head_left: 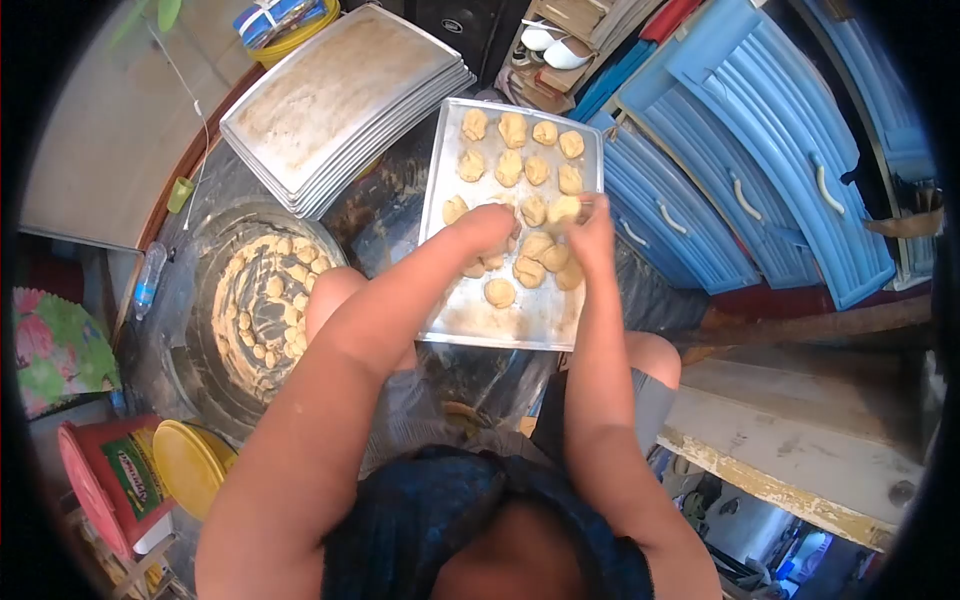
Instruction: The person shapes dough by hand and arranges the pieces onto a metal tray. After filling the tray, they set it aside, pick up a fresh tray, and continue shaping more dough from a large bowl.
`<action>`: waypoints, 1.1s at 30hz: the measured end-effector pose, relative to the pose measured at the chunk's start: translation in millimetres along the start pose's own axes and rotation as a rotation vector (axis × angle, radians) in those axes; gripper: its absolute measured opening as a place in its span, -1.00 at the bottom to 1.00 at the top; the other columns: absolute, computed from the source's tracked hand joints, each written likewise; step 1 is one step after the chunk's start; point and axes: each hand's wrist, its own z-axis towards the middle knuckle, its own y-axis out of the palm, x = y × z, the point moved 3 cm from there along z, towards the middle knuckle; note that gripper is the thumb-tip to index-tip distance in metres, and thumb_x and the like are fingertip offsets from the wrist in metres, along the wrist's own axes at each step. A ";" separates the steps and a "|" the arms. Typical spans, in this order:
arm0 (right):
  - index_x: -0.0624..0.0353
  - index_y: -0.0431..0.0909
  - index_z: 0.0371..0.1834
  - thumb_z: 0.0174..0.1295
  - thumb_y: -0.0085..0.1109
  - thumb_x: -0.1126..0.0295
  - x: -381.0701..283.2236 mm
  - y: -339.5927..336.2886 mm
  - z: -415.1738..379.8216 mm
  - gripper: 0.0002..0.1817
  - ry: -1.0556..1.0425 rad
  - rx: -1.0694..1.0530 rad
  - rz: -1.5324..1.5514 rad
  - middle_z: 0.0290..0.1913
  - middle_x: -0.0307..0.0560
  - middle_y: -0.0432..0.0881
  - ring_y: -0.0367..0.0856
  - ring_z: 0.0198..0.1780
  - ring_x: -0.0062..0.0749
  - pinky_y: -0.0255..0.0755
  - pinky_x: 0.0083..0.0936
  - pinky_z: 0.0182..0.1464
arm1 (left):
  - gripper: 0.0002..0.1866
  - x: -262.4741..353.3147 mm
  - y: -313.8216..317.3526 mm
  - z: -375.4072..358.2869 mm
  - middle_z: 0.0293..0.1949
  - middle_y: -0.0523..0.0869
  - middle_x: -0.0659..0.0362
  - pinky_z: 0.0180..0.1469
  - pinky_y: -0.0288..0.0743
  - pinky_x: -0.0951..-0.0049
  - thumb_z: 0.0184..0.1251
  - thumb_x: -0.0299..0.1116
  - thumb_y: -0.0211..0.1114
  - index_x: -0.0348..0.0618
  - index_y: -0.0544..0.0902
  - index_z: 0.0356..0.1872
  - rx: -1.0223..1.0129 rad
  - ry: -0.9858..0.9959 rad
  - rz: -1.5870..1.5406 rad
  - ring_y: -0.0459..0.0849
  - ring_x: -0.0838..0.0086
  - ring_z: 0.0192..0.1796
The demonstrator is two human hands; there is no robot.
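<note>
A metal baking tray [455,318] rests in front of me, tilted slightly across my lap, with rows of lumpy yellow dough pieces on it. My right hand [590,228] is at the tray's right side, fingers closed on a dough piece [564,209]. Over the tray's left half, my left hand [489,229] is curled among the dough, and its fingers are largely hidden; what they hold does not show. Between and below the hands, several dough pieces [530,271] lie bunched together. A single dough piece [499,293] sits nearer to me.
On my left stands a wide round basin [200,345] with many small dough bits inside. Stacked baking trays [345,95] are at the back left. Blue plastic drawers [740,150] line the right, above a wooden bench [790,430]. Red and yellow tubs [190,465] stand lower left.
</note>
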 end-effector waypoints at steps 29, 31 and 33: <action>0.10 0.58 -0.18 -0.15 0.31 0.27 31.7 17.9 -3.9 -0.61 -0.140 -0.158 -0.141 -0.08 0.09 0.53 0.47 -0.04 -0.04 0.36 -0.28 0.02 | -0.80 16.9 -2.9 6.2 -0.24 0.58 0.10 0.01 0.30 0.22 0.00 -0.41 0.17 -0.09 0.63 -0.30 0.399 -0.033 0.161 0.53 0.25 -0.03; 0.15 0.58 -0.23 -0.12 0.28 0.38 18.7 11.3 -2.3 -0.68 -0.206 0.116 -0.248 -0.18 0.11 0.54 0.51 -0.12 0.00 0.39 -0.27 -0.03 | -0.84 18.7 0.1 11.6 -0.29 0.60 0.17 0.04 0.20 0.22 -0.02 -0.41 0.18 -0.05 0.63 -0.36 0.409 -0.022 0.170 0.53 0.30 -0.04; 0.15 0.58 -0.26 -0.13 0.22 0.46 29.4 13.7 6.3 -0.72 -0.198 0.084 -0.312 -0.22 0.10 0.53 0.51 -0.14 0.02 0.40 -0.27 -0.03 | -0.80 20.9 5.7 16.6 -0.24 0.60 0.22 0.02 0.19 0.20 -0.01 -0.33 0.23 -0.08 0.60 -0.31 0.286 0.009 0.218 0.48 0.31 0.01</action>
